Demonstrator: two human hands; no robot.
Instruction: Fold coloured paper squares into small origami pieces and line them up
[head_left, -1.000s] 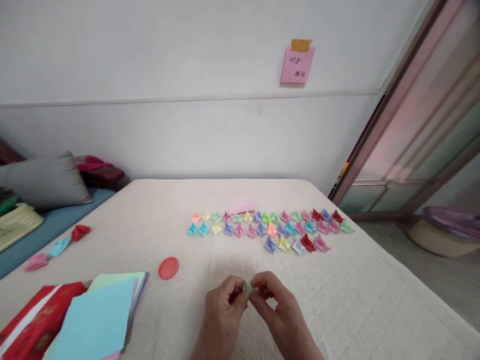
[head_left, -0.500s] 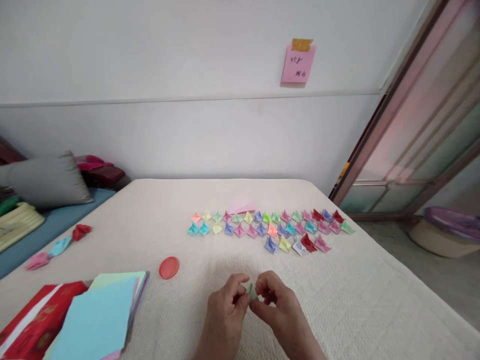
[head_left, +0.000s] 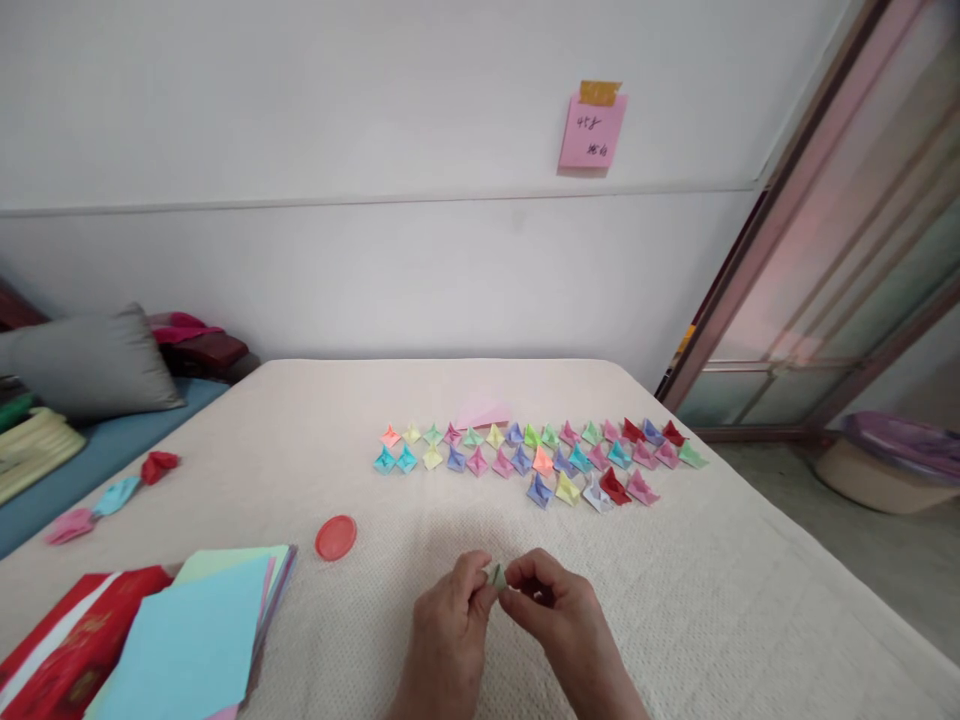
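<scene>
A small pale-green folded paper [head_left: 499,577] is held up between my two hands over the near part of the covered table. My left hand [head_left: 452,618] pinches its left side between thumb and fingers. At its right edge, the thumb and forefinger of my right hand [head_left: 556,608] close on the paper, with the other fingers curled. Its lower part is hidden by my fingertips. Beyond my hands, small folded paper boats [head_left: 568,488] in many colours stand in three rows, the nearest row being the shortest.
On the left lie a red round lid [head_left: 335,538], a stack of coloured paper sheets [head_left: 191,635] and a red packet [head_left: 82,625]. Farther left are small crumpled pieces [head_left: 116,495]. A pink sheet [head_left: 482,412] lies behind the boats. A pink note [head_left: 593,131] is taped to the wall.
My right thumb and forefinger have come together at the paper's right edge, where they were a little more apart. The view has shifted slightly; the boats and the stack stay put.
</scene>
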